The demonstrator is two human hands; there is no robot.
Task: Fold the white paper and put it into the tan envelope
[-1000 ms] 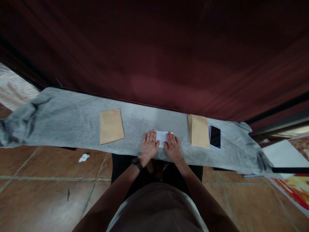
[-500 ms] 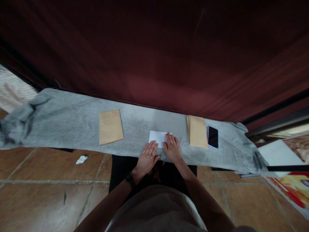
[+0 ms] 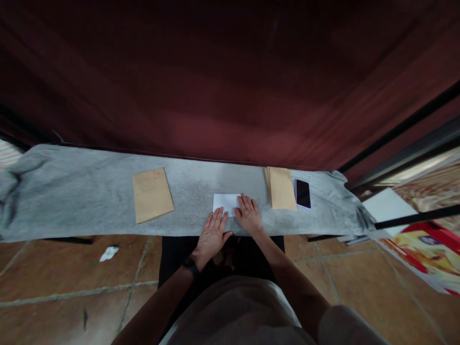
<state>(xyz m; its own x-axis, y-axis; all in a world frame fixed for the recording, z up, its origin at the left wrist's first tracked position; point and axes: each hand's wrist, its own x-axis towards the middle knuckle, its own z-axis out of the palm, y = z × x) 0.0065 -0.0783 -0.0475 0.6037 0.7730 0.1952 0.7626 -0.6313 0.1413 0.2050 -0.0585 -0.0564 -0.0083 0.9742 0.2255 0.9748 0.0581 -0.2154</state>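
Observation:
A folded white paper (image 3: 224,202) lies flat on a grey cloth-covered bench (image 3: 89,191) in front of me. My right hand (image 3: 247,214) presses flat on the paper's right end, fingers spread. My left hand (image 3: 212,231) rests flat at the bench's near edge, its fingertips at the paper's lower left corner. A black band is on my left wrist. A single brown envelope (image 3: 152,194) lies to the left. A stack of brown envelopes (image 3: 281,188) lies to the right.
A dark phone (image 3: 303,193) lies beside the envelope stack. A dark red curtain (image 3: 230,86) hangs behind the bench. A crumpled white scrap (image 3: 109,252) is on the tiled floor. White and colourful sheets (image 3: 424,239) lie at the right, crossed by a black bar.
My left hand has slid back off the white paper toward the bench's near edge. My right hand stays on the paper. The view has shifted to the right.

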